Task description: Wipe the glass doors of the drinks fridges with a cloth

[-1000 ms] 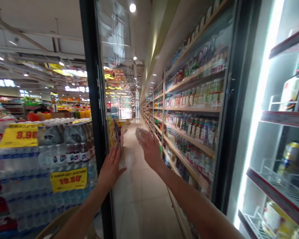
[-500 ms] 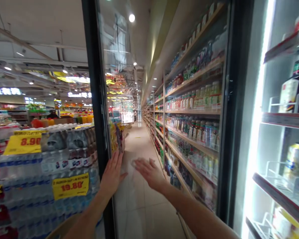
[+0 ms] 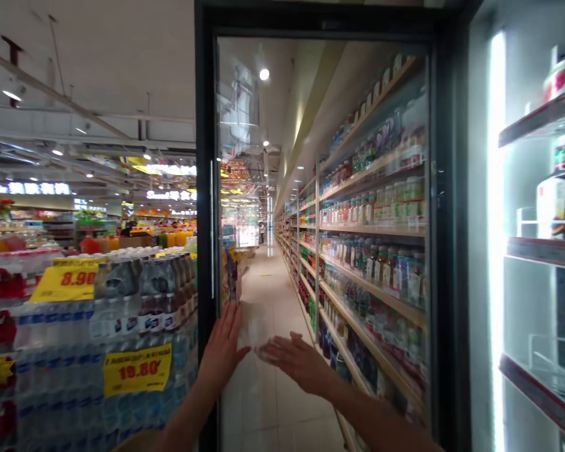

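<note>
A tall glass door in a black frame stands swung out in front of me, hinged on the right beside a lit cooler. Against the lower left part of the glass, close to the frame, lies my left hand, fingers stretched and thumb apart. My right hand reaches across from the right with its fingers extended flat, its tips at the pane. Neither hand holds anything. Through the pane I see a long aisle and shelves of bottled drinks.
To the left rise stacked packs of bottled water with yellow price signs. On the right, the cooler's shelves carry bottles and cans, lit by a bright vertical light strip.
The view has tilted up, so the door's top edge now shows. The door's left frame has shifted right in the picture. Both hands stay stretched out at the glass.
</note>
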The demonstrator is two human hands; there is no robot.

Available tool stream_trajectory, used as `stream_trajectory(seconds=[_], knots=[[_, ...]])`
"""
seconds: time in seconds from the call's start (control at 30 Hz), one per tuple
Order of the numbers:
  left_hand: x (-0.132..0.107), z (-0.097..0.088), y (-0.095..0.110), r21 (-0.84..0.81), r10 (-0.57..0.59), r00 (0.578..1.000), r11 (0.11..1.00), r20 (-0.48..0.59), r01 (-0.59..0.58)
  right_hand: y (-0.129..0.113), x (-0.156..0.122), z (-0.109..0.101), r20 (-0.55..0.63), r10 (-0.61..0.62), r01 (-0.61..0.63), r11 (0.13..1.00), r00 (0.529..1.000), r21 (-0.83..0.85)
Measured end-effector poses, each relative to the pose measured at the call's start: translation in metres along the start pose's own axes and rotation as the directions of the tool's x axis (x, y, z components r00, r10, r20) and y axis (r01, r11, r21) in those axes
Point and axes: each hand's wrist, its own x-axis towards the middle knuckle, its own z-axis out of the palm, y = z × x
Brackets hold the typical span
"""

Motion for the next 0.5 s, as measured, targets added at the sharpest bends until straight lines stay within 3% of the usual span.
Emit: stream_trajectory(seconds=[0.07,0.13,0.17,0.2,0.27,0.37,0.43,0.5], knots=[[0.001,-0.001,0.003,0.003,-0.002,1.0,1.0,-0.009,0.002,0.024,0.005,-0.007,-0.088,0.162,-0.166,0.985,0.983,-0.039],[0.004,-0.003,0.009,0.019,-0.021,1.0,1.0,-0.004,0.021,0.051,0.016,-0.014,-0.226,0.405,-0.429,0.901,0.886,-0.068],[0.005,-0.003,0.013,0.033,-0.042,0.999,0.999,0.0,0.042,0.058,0.019,-0.015,-0.27,0.48,-0.515,0.854,0.834,-0.071],[0.007,-0.004,0.018,0.049,-0.069,0.998,0.996,0.004,0.069,0.06,0.019,-0.014,-0.29,0.508,-0.548,0.833,0.811,-0.073],[0.01,-0.004,0.025,0.081,-0.114,0.993,0.99,0.012,0.112,0.045,0.007,-0.009,-0.244,0.443,-0.473,0.878,0.863,-0.078],[0.01,-0.003,0.031,0.12,-0.115,0.993,0.986,-0.003,0.115,0.012,-0.021,-0.002,-0.069,0.198,-0.202,0.978,0.978,-0.059],[0.008,-0.001,0.031,0.14,-0.101,0.995,0.985,-0.001,0.1,0.012,-0.028,-0.003,-0.027,0.118,-0.119,0.992,0.993,-0.046],[0.006,-0.001,0.032,0.156,-0.115,0.993,0.981,0.005,0.112,0.03,-0.018,-0.011,-0.118,0.227,-0.236,0.969,0.967,-0.07]])
